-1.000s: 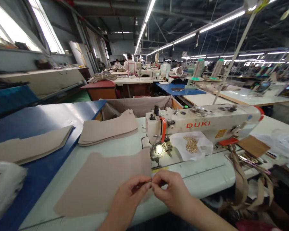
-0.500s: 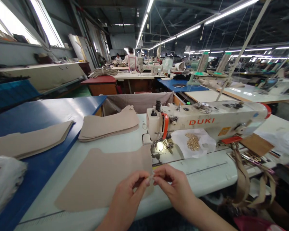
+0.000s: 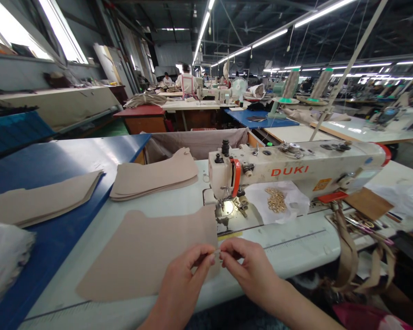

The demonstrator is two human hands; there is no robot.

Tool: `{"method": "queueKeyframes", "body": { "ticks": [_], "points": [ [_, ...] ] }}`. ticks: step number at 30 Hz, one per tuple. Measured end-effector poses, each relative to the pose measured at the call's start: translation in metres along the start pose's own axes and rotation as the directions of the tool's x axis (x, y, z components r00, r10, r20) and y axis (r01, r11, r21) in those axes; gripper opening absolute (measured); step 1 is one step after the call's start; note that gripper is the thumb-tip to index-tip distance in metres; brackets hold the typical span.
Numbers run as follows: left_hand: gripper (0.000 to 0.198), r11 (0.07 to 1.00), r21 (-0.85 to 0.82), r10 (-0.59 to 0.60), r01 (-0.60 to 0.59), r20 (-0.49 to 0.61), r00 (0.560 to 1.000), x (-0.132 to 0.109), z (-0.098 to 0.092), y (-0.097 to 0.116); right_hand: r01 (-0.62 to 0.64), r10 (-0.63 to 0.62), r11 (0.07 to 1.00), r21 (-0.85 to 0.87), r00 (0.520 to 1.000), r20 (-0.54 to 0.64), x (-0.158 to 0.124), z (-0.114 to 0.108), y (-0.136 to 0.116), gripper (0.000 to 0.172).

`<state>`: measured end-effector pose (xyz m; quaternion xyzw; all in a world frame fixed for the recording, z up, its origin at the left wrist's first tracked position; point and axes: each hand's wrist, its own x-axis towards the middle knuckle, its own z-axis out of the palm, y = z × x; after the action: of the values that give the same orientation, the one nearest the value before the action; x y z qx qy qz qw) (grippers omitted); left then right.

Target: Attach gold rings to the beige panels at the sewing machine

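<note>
**Two bare hands pinch one small piece over a fabric panel beside a sewing machine**

At lower centre, the left hand and the right hand meet fingertip to fingertip. Each grip is closed, thumb against forefinger, on the same small thin piece, which bridges the narrow gap between them. Its visible part runs roughly left to right; the rest is hidden by the fingers, so its full shape cannot be told.

The piece is above the right edge of a taupe fabric panel, which spreads leftward from the grip, its long axis slanting from lower left towards the centre. The left hand is nearer the panel and overlaps it; the right hand is nearer the sewing machine, whose needle area lies just above the fingertips in the frame.

Counted: two hands, one pinched piece, one single panel and one machine in the foreground. There are two stacks of similar panels: one stack on the pale green counter, another stack at left on the blue counter. Their layers cannot be counted. Right of centre, one heap of gold-coloured fittings, too small to count, lies on a white sheet.
</note>
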<state>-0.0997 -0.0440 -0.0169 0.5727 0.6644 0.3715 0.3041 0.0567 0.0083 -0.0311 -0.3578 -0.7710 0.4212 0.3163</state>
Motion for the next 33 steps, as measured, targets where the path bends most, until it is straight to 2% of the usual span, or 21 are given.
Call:
{"method": "queueKeyframes", "body": {
  "ticks": [4, 9, 11, 13, 16, 18, 21, 24, 29, 33],
  "points": [
    [0.017, 0.999, -0.009, -0.036, 0.037, 0.038, 0.999, 0.006, -0.008, -0.003, -0.018, 0.018, 1.000, -0.011, 1.000, 0.001, 0.004, -0.001, 0.004, 0.014],
    [0.014, 0.999, 0.012, -0.031, 0.030, 0.066, 0.997, 0.024, -0.030, -0.011, -0.171, 0.177, 0.983, 0.067, 0.979, -0.097, 0.009, -0.004, 0.013, 0.010],
    [0.017, 0.997, 0.066, 0.025, -0.030, 0.076, 0.997, 0.037, -0.034, -0.018, -0.218, 0.229, 0.968, 0.128, 0.970, -0.079, 0.013, -0.001, 0.017, 0.010],
    [0.020, 0.973, 0.183, 0.129, -0.140, 0.070, 0.989, 0.054, -0.031, -0.030, -0.250, 0.263, 0.950, 0.188, 0.964, -0.046, 0.018, 0.002, 0.021, 0.010],
    [0.031, 0.863, 0.385, 0.333, -0.326, 0.051, 0.942, 0.075, -0.014, -0.053, -0.330, 0.344, 0.904, 0.272, 0.939, -0.004, 0.029, 0.004, 0.026, 0.011],
    [0.041, 0.786, 0.492, 0.400, -0.374, 0.058, 0.915, 0.081, 0.000, -0.068, -0.398, 0.408, 0.870, 0.291, 0.912, 0.028, 0.039, 0.003, 0.030, 0.012],
    [0.049, 0.719, 0.578, 0.418, -0.384, 0.082, 0.905, 0.076, 0.014, -0.083, -0.459, 0.459, 0.845, 0.274, 0.886, 0.068, 0.055, 0.000, 0.036, 0.014],
    [0.049, 0.689, 0.605, 0.447, -0.398, 0.077, 0.891, 0.063, 0.020, -0.087, -0.505, 0.491, 0.825, 0.254, 0.863, 0.119, 0.072, 0.003, 0.043, 0.015],
    [0.050, 0.700, 0.604, 0.459, -0.381, 0.028, 0.888, 0.048, 0.022, -0.088, -0.572, 0.540, 0.798, 0.190, 0.818, 0.198, 0.093, 0.013, 0.049, 0.018],
    [0.037, 0.738, 0.544, 0.481, -0.399, -0.010, 0.877, 0.052, 0.018, -0.082, -0.580, 0.545, 0.803, 0.136, 0.808, 0.224, 0.097, 0.015, 0.048, 0.020]
  ]
}}
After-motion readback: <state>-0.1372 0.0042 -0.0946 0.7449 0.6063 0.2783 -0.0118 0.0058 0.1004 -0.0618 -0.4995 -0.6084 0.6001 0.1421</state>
